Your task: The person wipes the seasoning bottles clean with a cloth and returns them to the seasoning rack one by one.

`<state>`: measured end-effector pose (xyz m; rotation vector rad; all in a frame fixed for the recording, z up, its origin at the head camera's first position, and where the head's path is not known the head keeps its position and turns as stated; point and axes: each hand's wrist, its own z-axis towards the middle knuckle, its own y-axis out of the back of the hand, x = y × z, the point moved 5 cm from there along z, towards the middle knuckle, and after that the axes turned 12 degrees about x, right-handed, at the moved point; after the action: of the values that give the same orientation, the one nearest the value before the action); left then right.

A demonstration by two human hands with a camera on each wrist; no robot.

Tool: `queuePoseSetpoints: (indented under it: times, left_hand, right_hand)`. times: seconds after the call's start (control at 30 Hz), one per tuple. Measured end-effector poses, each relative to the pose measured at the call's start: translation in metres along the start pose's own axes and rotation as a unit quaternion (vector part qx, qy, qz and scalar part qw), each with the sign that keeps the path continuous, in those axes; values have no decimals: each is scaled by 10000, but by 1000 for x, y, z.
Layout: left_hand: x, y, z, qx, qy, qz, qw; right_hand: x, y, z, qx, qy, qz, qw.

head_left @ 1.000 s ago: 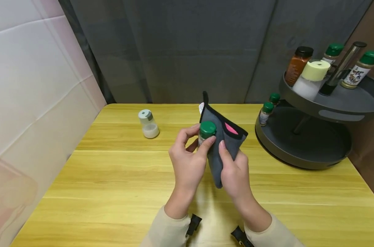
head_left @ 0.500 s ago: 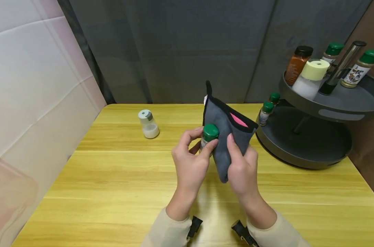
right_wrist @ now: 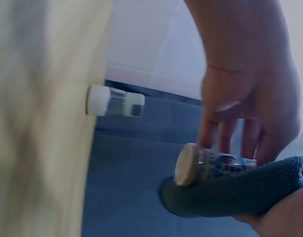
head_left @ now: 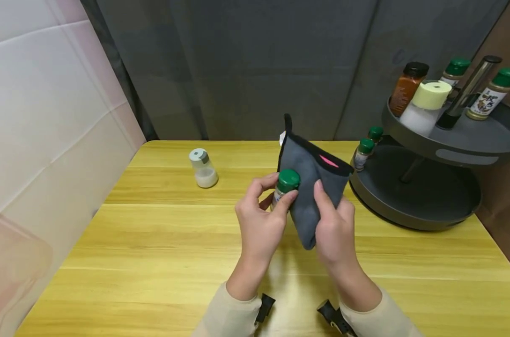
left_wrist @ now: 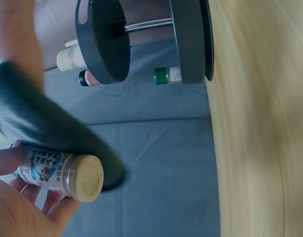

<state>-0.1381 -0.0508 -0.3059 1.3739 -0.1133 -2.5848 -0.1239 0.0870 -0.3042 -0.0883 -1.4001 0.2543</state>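
Observation:
Above the table, my left hand (head_left: 259, 224) grips a small spice jar (head_left: 287, 181) with a green screw cap between thumb and fingers. My right hand (head_left: 336, 229) holds a folded grey cloth (head_left: 301, 161) with black edging, a hanging loop and a strip of pink showing in its fold. The cloth lies against the jar's right side. In the left wrist view the jar (left_wrist: 47, 168) shows its printed label and pale base, with the cloth (left_wrist: 52, 123) along it. The right wrist view has the cloth (right_wrist: 230, 192) beneath the jar (right_wrist: 225, 165).
A glass shaker (head_left: 203, 169) with white contents stands on the table (head_left: 153, 262) at the left. At the right is a dark two-tier turntable rack (head_left: 415, 220) holding several jars, including an orange one (head_left: 406, 89) and a yellow-lidded one (head_left: 425, 105). A grey curtain (head_left: 255, 70) hangs behind.
Both hands have shifted slightly right with the jar and cloth, the right hand further. The cloth has spread a little wider, and its pink strip shows narrower. Shaker and rack stay put.

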Motion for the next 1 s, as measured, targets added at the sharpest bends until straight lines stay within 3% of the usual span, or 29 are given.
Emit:
queuePoseSetpoints:
  times: [0.07,0.13,0.33,0.43,0.53,0.67,0.73,0.87,1.0]
  left_hand:
    - [0,0,0,-31,-17,-40,10000]
    - [0,1,0,-81,-36,-92,9999]
    - [-5,3,3,-85,-106,-130,9998]
    - [-3,2,3,-12,-108,15,9999]
    - [-1,1,1,25,-130,119,9998]
    - [1,0,0,38,-129,77,9999]
    - [1,0,0,-31,-122,2,9999]
    - [-2,3,2,-186,-190,-171,9995]
    - [-5,2,5,17,-265,-238,9994]
  right_hand:
    - [2,0,-1,-109,241,-39,9996]
    - [-2,0,-2,-102,215,-226,9995]
    - [-31,-2,-1,370,-728,-711,9941]
    - [-33,-2,0,448,-895,-600,9932]
    - [-23,-1,1,241,-582,-303,9976]
    - [-7,-1,0,-104,214,155,9996]
    - [-6,-2,0,-157,373,96,9991]
    - [-21,-3,1,91,-164,-499,9986]
    - [-33,-2,3,445,-821,-686,9933]
